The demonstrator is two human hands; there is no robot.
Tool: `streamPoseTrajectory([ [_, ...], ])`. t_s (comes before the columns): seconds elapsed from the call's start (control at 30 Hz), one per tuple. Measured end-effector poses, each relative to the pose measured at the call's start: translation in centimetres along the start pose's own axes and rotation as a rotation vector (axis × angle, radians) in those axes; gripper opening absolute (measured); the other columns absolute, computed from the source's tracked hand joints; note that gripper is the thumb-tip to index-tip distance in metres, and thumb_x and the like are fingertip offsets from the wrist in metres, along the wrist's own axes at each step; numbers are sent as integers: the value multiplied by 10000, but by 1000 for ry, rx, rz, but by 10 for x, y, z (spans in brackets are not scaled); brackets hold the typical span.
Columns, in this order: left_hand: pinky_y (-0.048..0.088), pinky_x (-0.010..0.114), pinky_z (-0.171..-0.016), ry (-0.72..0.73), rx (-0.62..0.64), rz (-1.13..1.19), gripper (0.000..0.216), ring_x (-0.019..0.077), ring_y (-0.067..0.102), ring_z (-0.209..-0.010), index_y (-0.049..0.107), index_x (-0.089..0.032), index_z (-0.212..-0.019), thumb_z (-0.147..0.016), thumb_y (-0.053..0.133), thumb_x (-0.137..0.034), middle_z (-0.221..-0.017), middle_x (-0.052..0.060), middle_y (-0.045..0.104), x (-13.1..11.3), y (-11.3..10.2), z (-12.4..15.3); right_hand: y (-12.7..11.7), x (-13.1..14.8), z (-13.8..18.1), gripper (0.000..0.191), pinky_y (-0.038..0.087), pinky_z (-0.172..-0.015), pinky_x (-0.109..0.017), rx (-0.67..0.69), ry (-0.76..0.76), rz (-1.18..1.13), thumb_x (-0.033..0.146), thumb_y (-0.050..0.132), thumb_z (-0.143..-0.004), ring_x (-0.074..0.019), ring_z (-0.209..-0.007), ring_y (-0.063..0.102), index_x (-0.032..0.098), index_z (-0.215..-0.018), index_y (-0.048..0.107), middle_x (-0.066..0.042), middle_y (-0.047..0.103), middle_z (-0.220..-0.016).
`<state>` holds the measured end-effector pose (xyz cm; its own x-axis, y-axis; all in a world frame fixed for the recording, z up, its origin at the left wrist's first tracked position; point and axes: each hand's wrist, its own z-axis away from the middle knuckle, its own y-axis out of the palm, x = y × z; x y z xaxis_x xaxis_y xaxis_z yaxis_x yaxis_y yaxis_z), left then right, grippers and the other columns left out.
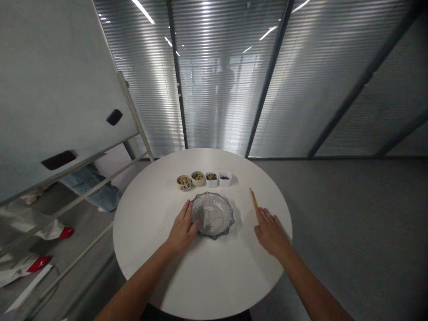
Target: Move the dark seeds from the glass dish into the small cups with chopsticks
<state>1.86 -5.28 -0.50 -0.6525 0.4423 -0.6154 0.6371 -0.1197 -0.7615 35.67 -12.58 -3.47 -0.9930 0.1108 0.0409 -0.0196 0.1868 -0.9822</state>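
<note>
A cut-glass dish (214, 215) sits near the middle of a round white table (214, 276). My left hand (183, 228) rests against the dish's left rim, thumb on its edge, fingers laid along the side. My right hand (270, 232) lies flat on the table to the right of the dish, fingers stretched out and holding nothing. Just beyond its fingertips lies a pair of wooden chopsticks (253, 198). Behind the dish stand several small cups in a row: two round ones (183, 182) (197, 178) and two white square ones (211, 179) (224, 178), each with some food.
A tilted whiteboard on a metal stand (60, 89) is at the left, with an eraser (58, 159) on it. Behind its frame show a person's jeans (90, 185) and red shoes (66, 232). A glass wall with blinds (267, 80) stands behind the table. Grey carpet lies at right.
</note>
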Motion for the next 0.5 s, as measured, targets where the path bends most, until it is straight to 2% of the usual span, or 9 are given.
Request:
streamPoseTrajectory([
  [0.17, 248, 469, -1221, 11, 0, -39, 687, 284, 227, -1503, 287, -120, -1541, -947, 433, -431, -1627, 168, 216, -14, 15, -9, 5, -4, -1, 657, 310, -1140, -571, -106, 1, -117, 190, 377, -931, -345, -1440, 354, 84, -1567, 254, -220, 455, -1507],
  [0.3, 257, 463, -1215, 22, 3, -45, 673, 277, 232, -1502, 298, -119, -1535, -945, 425, -418, -1625, 169, 223, -19, 20, -13, -9, -10, -3, 651, 314, -1147, -579, -284, -14, -315, 239, 339, -984, -321, -1475, 284, 158, -1600, 145, -190, 380, -1562],
  [0.4, 262, 459, -1210, 37, 22, -62, 677, 273, 236, -1501, 290, -118, -1537, -948, 412, -430, -1625, 167, 223, -23, 22, -17, -25, -8, -3, 631, 294, -1170, -558, -396, -57, -431, 265, 362, -997, -297, -1482, 274, 203, -1596, 175, -156, 353, -1584],
  [0.5, 269, 462, -1204, 63, 34, -86, 696, 276, 246, -1497, 290, -108, -1537, -950, 406, -465, -1619, 174, 239, -34, 31, -20, -41, 0, -3, 596, 320, -1164, -546, -457, -77, -498, 301, 404, -996, -289, -1467, 314, 219, -1570, 268, -140, 373, -1576],
])
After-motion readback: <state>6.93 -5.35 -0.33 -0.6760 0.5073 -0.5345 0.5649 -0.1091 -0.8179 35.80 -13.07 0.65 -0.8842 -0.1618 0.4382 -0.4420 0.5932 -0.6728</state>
